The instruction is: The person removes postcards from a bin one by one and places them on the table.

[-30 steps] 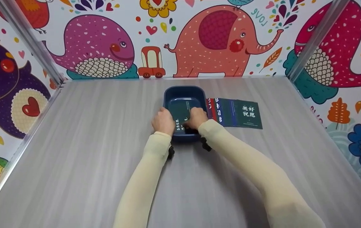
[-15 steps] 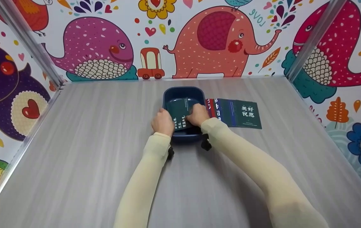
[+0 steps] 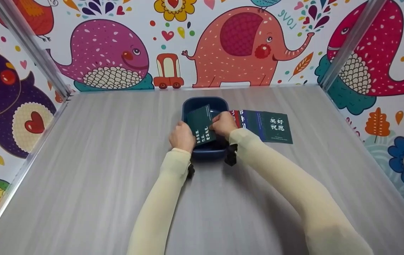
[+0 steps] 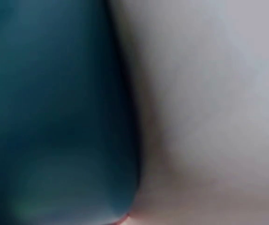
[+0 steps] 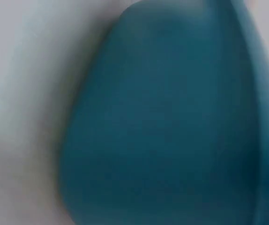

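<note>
A deep blue plastic bin point(image 3: 209, 154) stands on the table in the head view. My left hand point(image 3: 182, 137) grips its left rim, with the fingers partly hidden. Over the bin's opening, my right hand point(image 3: 224, 124) pinches the right edge of a dark green card point(image 3: 201, 124) printed with white characters. The card is tilted, its far end raised, and its left edge lies close to my left hand. Whether other cards lie under it cannot be seen. Both wrist views are filled by the blurred bin wall point(image 4: 59, 112), and the right one shows its rim point(image 5: 261, 112).
Right of the bin, several cards overlap in a row on the grey table point(image 3: 117, 159); a dark green card point(image 3: 278, 127) lies at its right end, and a red strip point(image 3: 236, 118) shows beside my right hand. Patterned walls point(image 3: 110, 53) border the table.
My right hand has lifted the green card from inside the bin and moved slightly up and right. The card has turned and its far end has risen. My left hand stays on the rim.
</note>
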Tool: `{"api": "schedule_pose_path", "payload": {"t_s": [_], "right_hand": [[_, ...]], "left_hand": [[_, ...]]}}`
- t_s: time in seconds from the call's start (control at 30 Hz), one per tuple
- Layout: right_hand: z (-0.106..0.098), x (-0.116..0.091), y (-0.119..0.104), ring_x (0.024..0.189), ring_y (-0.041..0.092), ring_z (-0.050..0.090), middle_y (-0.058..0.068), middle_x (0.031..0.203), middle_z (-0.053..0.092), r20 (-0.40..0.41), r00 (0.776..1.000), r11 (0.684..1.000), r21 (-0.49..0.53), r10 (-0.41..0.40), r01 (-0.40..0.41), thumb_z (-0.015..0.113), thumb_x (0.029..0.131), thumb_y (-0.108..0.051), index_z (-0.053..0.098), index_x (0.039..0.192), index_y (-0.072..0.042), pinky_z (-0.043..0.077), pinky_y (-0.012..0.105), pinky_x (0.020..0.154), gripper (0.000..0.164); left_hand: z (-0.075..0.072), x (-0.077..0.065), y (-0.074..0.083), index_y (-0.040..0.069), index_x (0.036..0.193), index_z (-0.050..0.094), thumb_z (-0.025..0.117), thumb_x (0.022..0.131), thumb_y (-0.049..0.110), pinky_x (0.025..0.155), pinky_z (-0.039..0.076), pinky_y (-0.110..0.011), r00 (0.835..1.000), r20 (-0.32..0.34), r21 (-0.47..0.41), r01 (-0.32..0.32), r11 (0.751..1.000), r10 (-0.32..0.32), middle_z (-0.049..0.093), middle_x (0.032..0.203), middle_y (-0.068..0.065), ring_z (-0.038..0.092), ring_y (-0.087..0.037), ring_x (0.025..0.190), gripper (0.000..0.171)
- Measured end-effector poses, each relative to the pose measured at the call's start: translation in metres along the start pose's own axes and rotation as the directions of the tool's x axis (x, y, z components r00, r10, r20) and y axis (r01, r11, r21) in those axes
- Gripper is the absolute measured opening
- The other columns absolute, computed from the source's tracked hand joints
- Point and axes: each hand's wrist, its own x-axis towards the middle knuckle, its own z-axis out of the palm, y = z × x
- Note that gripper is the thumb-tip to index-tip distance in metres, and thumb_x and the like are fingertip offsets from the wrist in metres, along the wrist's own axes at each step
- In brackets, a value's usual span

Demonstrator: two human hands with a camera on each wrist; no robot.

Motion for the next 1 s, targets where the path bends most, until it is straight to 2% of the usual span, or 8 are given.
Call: {"api": "schedule_pose_path", "payload": {"t_s": [0.23, 0.33, 0.43, 0.6, 0.7, 0.83, 0.9, 1.0], "right_hand": [[-0.028, 0.001, -0.008, 0.090, 0.020, 0.054, 0.009, 0.099, 0.063, -0.042, 0.999, 0.999, -0.025, -0.023, 0.022, 0.065, 0.083, 0.003, 0.066, 0.095, 0.001, 0.049, 0.031, 0.078, 0.012], [-0.043, 0.000, -0.009, 0.101, 0.023, 0.053, 0.015, 0.117, 0.061, -0.060, 0.998, 1.000, 0.021, 0.015, -0.014, 0.057, 0.087, 0.002, 0.063, 0.116, 0.006, 0.049, 0.037, 0.088, 0.029], [-0.060, 0.002, -0.009, 0.098, 0.022, 0.054, 0.014, 0.113, 0.060, -0.086, 0.993, 0.995, 0.065, 0.079, -0.073, 0.051, 0.090, -0.001, 0.061, 0.113, 0.003, 0.050, 0.037, 0.089, 0.025], [-0.088, 0.009, 0.000, 0.085, 0.019, 0.053, 0.009, 0.097, 0.057, -0.121, 0.977, 0.978, 0.136, 0.175, -0.158, 0.049, 0.092, -0.004, 0.055, 0.092, -0.003, 0.050, 0.031, 0.075, 0.006], [-0.105, 0.014, 0.012, 0.071, 0.017, 0.048, 0.007, 0.085, 0.049, -0.122, 0.974, 0.975, 0.137, 0.193, -0.176, 0.050, 0.089, -0.002, 0.047, 0.084, -0.005, 0.044, 0.027, 0.060, 0.007], [-0.126, 0.020, 0.031, 0.063, 0.015, 0.044, 0.004, 0.079, 0.044, -0.121, 0.967, 0.969, 0.129, 0.226, -0.210, 0.051, 0.088, 0.002, 0.047, 0.086, -0.003, 0.040, 0.026, 0.052, 0.007], [-0.135, 0.022, 0.040, 0.064, 0.015, 0.046, 0.005, 0.080, 0.048, -0.123, 0.959, 0.963, 0.119, 0.256, -0.242, 0.050, 0.089, 0.002, 0.052, 0.090, -0.001, 0.042, 0.025, 0.053, 0.004], [-0.147, 0.023, 0.053, 0.073, 0.018, 0.050, 0.007, 0.088, 0.051, -0.135, 0.942, 0.951, 0.081, 0.308, -0.299, 0.049, 0.091, 0.000, 0.057, 0.100, 0.002, 0.045, 0.026, 0.057, 0.013]], "left_hand": [[0.001, 0.000, -0.001, -0.006, 0.126, 0.056, 0.060, 0.096, 0.010, 0.081, 0.058, -0.049, 1.000, 0.014, 0.001, 0.015, 1.000, -0.015, 0.071, 0.107, -0.020, 0.072, -0.038, 0.093, 0.034], [0.001, 0.000, -0.002, -0.006, 0.127, 0.055, 0.061, 0.095, 0.010, 0.083, 0.058, -0.050, 0.999, 0.033, -0.011, 0.032, 0.999, -0.032, 0.072, 0.109, -0.020, 0.072, -0.038, 0.095, 0.036], [0.000, 0.000, -0.002, -0.006, 0.128, 0.055, 0.063, 0.094, 0.010, 0.083, 0.057, -0.050, 0.999, 0.039, -0.018, 0.038, 0.999, -0.037, 0.072, 0.109, -0.020, 0.072, -0.038, 0.096, 0.038], [0.000, 0.001, 0.000, -0.006, 0.128, 0.055, 0.064, 0.093, 0.009, 0.083, 0.057, -0.049, 0.999, 0.040, -0.012, 0.037, 0.999, -0.036, 0.072, 0.108, -0.021, 0.072, -0.038, 0.096, 0.039], [0.000, 0.001, 0.001, -0.006, 0.127, 0.056, 0.065, 0.093, 0.010, 0.083, 0.058, -0.049, 0.998, 0.039, 0.000, 0.039, 0.999, -0.039, 0.072, 0.108, -0.020, 0.072, -0.037, 0.096, 0.039], [0.000, 0.001, 0.001, -0.006, 0.127, 0.056, 0.065, 0.093, 0.010, 0.082, 0.058, -0.048, 0.999, 0.035, 0.006, 0.033, 0.999, -0.033, 0.072, 0.107, -0.020, 0.072, -0.037, 0.095, 0.039], [0.000, 0.001, 0.001, -0.006, 0.127, 0.056, 0.065, 0.093, 0.010, 0.082, 0.058, -0.049, 0.999, 0.033, 0.006, 0.030, 1.000, -0.030, 0.072, 0.107, -0.020, 0.072, -0.037, 0.095, 0.039], [0.000, 0.001, 0.001, -0.006, 0.126, 0.056, 0.065, 0.093, 0.011, 0.082, 0.058, -0.049, 0.999, 0.034, 0.006, 0.027, 1.000, -0.027, 0.072, 0.106, -0.020, 0.072, -0.037, 0.095, 0.038]]}}
